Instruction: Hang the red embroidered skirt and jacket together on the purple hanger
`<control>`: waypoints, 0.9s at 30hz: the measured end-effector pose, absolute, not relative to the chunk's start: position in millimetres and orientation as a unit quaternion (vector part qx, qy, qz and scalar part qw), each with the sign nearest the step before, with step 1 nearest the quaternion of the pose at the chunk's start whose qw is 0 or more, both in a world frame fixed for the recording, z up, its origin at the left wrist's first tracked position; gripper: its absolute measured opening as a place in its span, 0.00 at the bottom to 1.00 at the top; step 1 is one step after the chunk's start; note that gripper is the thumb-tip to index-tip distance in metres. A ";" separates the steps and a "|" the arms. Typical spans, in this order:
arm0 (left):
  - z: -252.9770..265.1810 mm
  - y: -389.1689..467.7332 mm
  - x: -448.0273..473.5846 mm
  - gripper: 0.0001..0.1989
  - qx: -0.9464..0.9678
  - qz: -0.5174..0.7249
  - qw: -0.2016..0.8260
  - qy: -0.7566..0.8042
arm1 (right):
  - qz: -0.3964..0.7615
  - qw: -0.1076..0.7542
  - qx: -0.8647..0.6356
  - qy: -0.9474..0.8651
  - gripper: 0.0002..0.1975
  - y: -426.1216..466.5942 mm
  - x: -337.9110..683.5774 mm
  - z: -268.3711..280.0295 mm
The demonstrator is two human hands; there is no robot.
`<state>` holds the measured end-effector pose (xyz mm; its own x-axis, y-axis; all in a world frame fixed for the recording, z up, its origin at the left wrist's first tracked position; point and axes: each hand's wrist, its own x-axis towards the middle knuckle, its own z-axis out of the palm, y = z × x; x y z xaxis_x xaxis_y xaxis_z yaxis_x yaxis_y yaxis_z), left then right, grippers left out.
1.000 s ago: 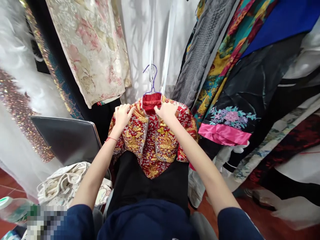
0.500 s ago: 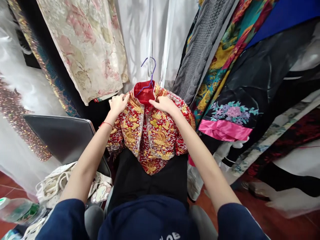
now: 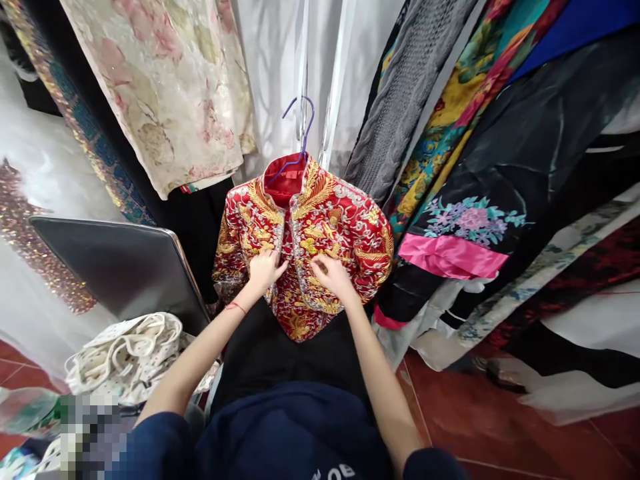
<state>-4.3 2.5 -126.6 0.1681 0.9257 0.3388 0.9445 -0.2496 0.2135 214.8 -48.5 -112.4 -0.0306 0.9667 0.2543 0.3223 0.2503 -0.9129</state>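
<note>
A red jacket (image 3: 325,217) with gold and silver embroidery hangs in front of me on a purple hanger (image 3: 310,130). Its stand-up collar shows a red lining, and its front edges lie slightly apart. Over the left front panel, my left hand (image 3: 265,270) rests near the edge, fingers bent and thumb apart from them. My right hand (image 3: 333,275) is at the right front panel, its fingers loosely curled, with a small gap at the thumb. No gathered cloth shows in either hand. Under the jacket lies black cloth (image 3: 295,363) across my lap.
A dark chair back (image 3: 125,273) stands at the left, with a cream cloth bag (image 3: 125,360) below it. Floral fabric (image 3: 170,87) hangs at upper left. A grey knit garment (image 3: 400,100) and a black garment with a pink cuff (image 3: 455,257) hang at the right.
Both hands have left the jacket's collar and shoulders and moved down to the middle of its front, closer together. The shoulders and sleeves now show more fully.
</note>
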 end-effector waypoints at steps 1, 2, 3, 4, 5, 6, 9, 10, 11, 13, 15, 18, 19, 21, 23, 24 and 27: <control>-145.5 -0.1 -3.6 0.22 -0.725 -0.155 -0.029 -0.671 | 0.452 0.496 -0.524 -0.525 0.03 -51.3 211.2 -138.8; -162.5 -1.6 -4.1 0.24 -0.700 -0.127 -0.055 -0.701 | 0.494 0.489 -0.535 -0.481 0.04 -53.6 206.1 -165.0; -177.0 -1.9 -5.5 0.26 -0.676 -0.106 -0.073 -0.725 | 0.518 0.482 -0.543 -0.451 0.06 -55.3 199.8 -190.0; -188.7 -1.1 -7.6 0.27 -0.662 -0.096 -0.081 -0.739 | 0.543 0.479 -0.549 -0.418 0.07 -56.5 192.9 -213.2; -197.6 0.7 -10.0 0.27 -0.656 -0.094 -0.082 -0.745 | 0.570 0.476 -0.549 -0.384 0.08 -57.3 186.0 -234.1; -203.8 3.1 -12.4 0.27 -0.652 -0.095 -0.083 -0.747 | 0.593 0.478 -0.545 -0.351 0.08 -57.5 179.8 -252.3; -210.9 10.5 -16.4 0.22 -0.666 -0.110 -0.086 -0.733 | 0.623 0.513 -0.535 -0.252 0.11 -54.7 169.0 -292.2; -211.2 12.0 -15.5 0.21 -0.675 -0.118 -0.089 -0.723 | 0.621 0.531 -0.532 -0.222 0.12 -52.5 168.1 -301.4; -211.4 12.6 -13.2 0.20 -0.684 -0.127 -0.096 -0.712 | 0.616 0.549 -0.530 -0.195 0.12 -49.7 167.9 -309.1; -212.5 11.0 -3.2 0.17 -0.701 -0.147 -0.118 -0.687 | 0.607 0.577 -0.524 -0.154 0.12 -43.2 167.4 -321.3; -215.8 6.6 13.4 0.14 -0.715 -0.174 -0.149 -0.661 | 0.607 0.590 -0.516 -0.131 0.13 -37.1 163.3 -330.5; -224.5 -1.3 41.8 0.10 -0.714 -0.229 -0.207 -0.628 | 0.612 0.592 -0.511 -0.114 0.15 -31.8 149.3 -339.7; -228.0 -3.4 49.2 0.09 -0.707 -0.251 -0.227 -0.622 | 0.613 0.593 -0.511 -0.110 0.15 -31.2 144.2 -341.3; -236.4 -7.1 56.8 0.08 -0.681 -0.297 -0.267 -0.614 | 0.614 0.597 -0.507 -0.102 0.15 -31.9 137.0 -342.4; -247.6 -11.4 55.0 0.08 -0.644 -0.345 -0.312 -0.607 | 0.620 0.598 -0.499 -0.099 0.13 -34.5 136.0 -341.2; -254.7 -14.4 51.5 0.09 -0.621 -0.368 -0.338 -0.604 | 0.626 0.596 -0.492 -0.101 0.12 -36.4 137.5 -340.2; -281.3 -26.2 38.6 0.11 -0.523 -0.426 -0.415 -0.611 | 0.654 0.584 -0.467 -0.117 0.10 -42.8 144.3 -337.9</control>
